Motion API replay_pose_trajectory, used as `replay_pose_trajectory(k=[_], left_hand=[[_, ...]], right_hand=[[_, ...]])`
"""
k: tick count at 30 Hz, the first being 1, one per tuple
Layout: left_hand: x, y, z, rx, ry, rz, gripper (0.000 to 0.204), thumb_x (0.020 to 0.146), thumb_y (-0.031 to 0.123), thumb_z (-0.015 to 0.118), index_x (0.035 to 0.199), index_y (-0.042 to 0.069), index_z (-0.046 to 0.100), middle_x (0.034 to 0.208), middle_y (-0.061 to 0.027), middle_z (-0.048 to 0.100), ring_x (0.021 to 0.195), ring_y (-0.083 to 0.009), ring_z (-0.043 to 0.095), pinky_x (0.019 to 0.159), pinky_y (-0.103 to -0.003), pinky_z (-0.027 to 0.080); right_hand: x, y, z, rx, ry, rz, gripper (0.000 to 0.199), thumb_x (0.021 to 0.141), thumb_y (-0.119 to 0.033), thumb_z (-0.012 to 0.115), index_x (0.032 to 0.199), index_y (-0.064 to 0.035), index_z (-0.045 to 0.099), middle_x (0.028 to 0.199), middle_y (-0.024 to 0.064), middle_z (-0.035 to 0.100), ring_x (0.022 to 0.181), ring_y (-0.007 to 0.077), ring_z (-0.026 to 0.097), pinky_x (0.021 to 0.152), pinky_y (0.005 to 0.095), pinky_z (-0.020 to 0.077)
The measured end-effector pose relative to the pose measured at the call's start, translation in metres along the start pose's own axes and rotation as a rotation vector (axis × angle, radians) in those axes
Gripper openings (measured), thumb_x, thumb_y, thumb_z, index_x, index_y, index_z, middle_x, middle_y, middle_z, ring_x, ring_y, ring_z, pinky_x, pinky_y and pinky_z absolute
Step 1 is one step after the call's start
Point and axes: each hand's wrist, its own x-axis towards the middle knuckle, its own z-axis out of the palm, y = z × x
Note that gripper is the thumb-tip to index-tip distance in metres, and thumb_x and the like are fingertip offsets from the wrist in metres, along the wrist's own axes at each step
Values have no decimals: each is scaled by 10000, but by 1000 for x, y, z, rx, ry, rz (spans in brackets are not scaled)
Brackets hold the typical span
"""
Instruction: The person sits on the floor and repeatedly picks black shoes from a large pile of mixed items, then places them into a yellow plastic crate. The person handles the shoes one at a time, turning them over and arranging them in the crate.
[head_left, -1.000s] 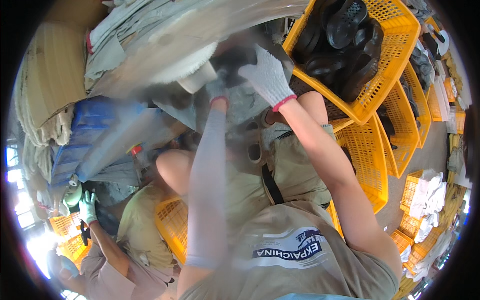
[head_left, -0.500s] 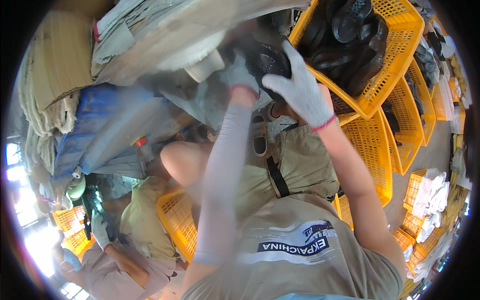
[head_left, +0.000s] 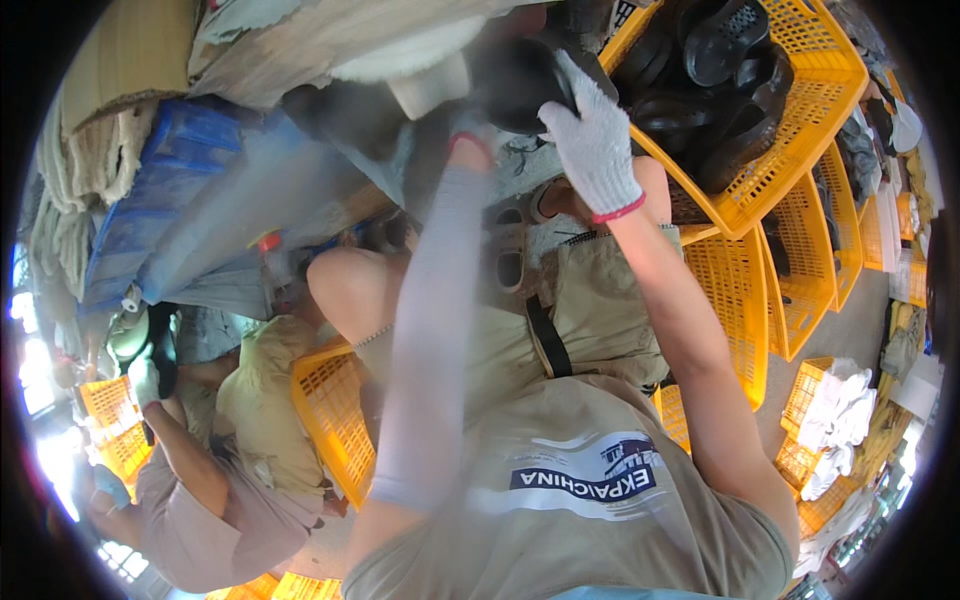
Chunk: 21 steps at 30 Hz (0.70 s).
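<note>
"Where's the black piece, perhaps a shoe (head_left: pixel 515 85)?"

"Top centre of the frame, blurred, just beside the fluffy white pad (head_left: pixel 415 50)."

"And the hands?"

"The right hand (head_left: pixel 592 145) has thumb and fingers spread at its right end; I can't tell whether they grip. The left hand (head_left: pixel 470 132) is too blurred to read."

"How far along?"

"This piece looks mid-handling. Black shoes (head_left: pixel 722 45) fill the yellow crate (head_left: pixel 740 218), upper right; whether they're done or waiting doesn't show."
</note>
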Motion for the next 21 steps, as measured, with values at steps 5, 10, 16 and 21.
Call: replay_pose_trajectory(k=[5, 10, 16, 21], left_hand=[[-45, 24, -36, 1548, 162, 761, 469, 1028, 346, 731, 1414, 84, 679, 1275, -244, 738, 1141, -403, 723, 975, -425, 569], [-113, 79, -7, 1363, 92, 576, 494, 1038, 461, 653, 1277, 34, 712, 1198, -258, 741, 1104, -410, 722, 915, -432, 560], [-141, 85, 25, 1464, -54, 470, 348, 1094, 251, 641, 1302, -7, 750, 1322, -134, 746, 1047, -203, 722, 919, -338, 563], [-128, 68, 47, 572, 143, 161, 527, 1071, 262, 659, 1508, -31, 624, 1332, -180, 735, 1271, -276, 670, 1057, -357, 551]], right_hand=[[38, 2, 3, -36, -273, 17, 528, 964, -174, 657, 1459, 11, 654, 1020, 163, 780, 766, 243, 795, 671, 322, 645], [60, 5, 20, 270, -303, 395, 321, 929, -259, 639, 1025, 31, 736, 823, 219, 756, 783, 412, 755, 812, 488, 608], [37, 24, 68, 73, -141, 135, 568, 905, -280, 645, 1391, 14, 646, 1304, 342, 697, 1161, 499, 709, 1036, 508, 563], [21, -11, 24, -419, -374, -197, 574, 988, -354, 650, 1412, 24, 570, 1311, 337, 657, 1094, 508, 709, 927, 505, 602]])
